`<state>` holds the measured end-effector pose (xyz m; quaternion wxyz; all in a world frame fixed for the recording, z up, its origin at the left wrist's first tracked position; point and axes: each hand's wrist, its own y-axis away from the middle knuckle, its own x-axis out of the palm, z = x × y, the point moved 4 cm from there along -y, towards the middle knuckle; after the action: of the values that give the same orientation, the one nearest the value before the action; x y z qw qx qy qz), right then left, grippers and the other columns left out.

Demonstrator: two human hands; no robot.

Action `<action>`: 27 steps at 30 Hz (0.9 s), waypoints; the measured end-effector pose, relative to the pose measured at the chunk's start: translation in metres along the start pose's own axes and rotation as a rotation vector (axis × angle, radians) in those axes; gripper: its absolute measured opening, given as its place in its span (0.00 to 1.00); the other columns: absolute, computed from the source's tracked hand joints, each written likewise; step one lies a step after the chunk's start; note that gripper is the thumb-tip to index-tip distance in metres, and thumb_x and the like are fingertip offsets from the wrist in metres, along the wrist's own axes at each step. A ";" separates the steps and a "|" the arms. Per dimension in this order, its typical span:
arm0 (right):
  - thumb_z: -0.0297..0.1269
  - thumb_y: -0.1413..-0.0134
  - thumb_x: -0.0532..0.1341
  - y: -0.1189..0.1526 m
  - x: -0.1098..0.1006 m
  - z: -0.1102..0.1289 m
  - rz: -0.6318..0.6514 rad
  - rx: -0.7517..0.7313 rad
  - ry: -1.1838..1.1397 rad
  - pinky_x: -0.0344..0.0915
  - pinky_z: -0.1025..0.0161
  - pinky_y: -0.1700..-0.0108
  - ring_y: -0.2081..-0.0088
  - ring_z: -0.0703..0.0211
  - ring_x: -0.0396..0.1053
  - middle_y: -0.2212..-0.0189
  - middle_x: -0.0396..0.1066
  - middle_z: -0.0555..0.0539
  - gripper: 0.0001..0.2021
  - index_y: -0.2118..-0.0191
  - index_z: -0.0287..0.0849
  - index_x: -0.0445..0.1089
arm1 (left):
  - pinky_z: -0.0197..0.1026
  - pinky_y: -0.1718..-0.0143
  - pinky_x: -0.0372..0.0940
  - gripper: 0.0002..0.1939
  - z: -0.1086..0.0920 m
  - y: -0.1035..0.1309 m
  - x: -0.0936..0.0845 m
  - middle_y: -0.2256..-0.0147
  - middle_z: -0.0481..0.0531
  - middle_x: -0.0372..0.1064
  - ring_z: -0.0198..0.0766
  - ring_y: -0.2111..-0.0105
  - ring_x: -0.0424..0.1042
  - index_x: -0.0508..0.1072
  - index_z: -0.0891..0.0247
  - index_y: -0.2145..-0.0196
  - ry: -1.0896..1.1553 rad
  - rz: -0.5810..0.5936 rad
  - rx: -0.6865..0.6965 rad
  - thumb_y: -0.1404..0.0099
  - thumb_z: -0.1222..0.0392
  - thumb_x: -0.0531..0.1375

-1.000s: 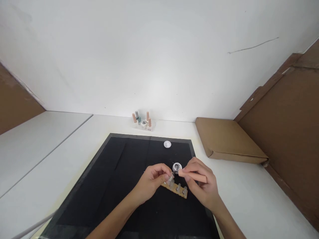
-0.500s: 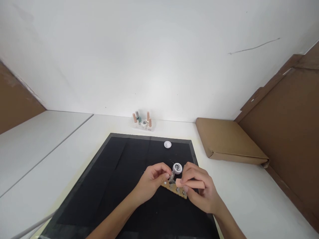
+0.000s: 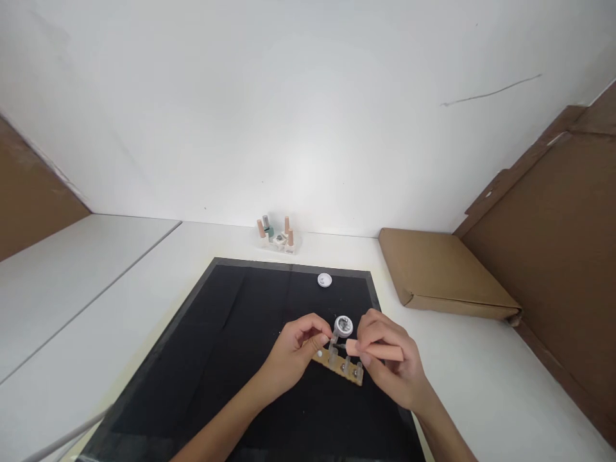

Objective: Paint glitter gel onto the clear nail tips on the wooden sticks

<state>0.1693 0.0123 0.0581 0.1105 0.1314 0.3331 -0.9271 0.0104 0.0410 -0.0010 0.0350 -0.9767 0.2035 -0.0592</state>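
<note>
Nearest, in the lower middle of the frame, my right hand (image 3: 391, 362) grips a peach handle (image 3: 382, 351), its dark tip (image 3: 339, 346) pointing left at a small clear piece (image 3: 333, 341). My left hand (image 3: 298, 350) pinches that piece between thumb and forefinger; whether the dark tip touches it, I can't tell.

Just below my fingertips a yellow strip (image 3: 353, 376) slants across the black mat (image 3: 231, 372), with more clear pieces (image 3: 359, 370) standing on it and a white dot (image 3: 319, 353) near its left end. The two rightmost show silvery-dark spots, so I judge those may be dealt with, while the one I'm pinching looks unfinished. How many remain, I can't say.

Right behind is a round white jar (image 3: 343, 326), open, with silvery-dark contents; its likely lid (image 3: 325, 280) lies farther up the mat, already off.

Beyond, at centre, a clear holder (image 3: 279, 248) carries bottles (image 3: 290, 237); a cardboard box (image 3: 443, 266) lies at right.
</note>
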 end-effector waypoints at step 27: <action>0.21 0.49 0.56 -0.003 0.002 -0.003 -0.039 0.034 0.084 0.58 0.66 0.73 0.74 0.63 0.62 0.75 0.64 0.51 0.09 0.70 0.44 0.66 | 0.37 0.66 0.58 0.08 -0.004 0.004 0.005 0.71 0.50 0.67 0.35 0.69 0.65 0.71 0.65 0.71 -0.314 0.025 0.119 0.36 0.67 0.54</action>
<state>0.1674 0.0161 0.0568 0.0759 0.1653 0.3239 -0.9284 0.0133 0.0355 0.0030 0.1249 -0.9675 0.2040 0.0824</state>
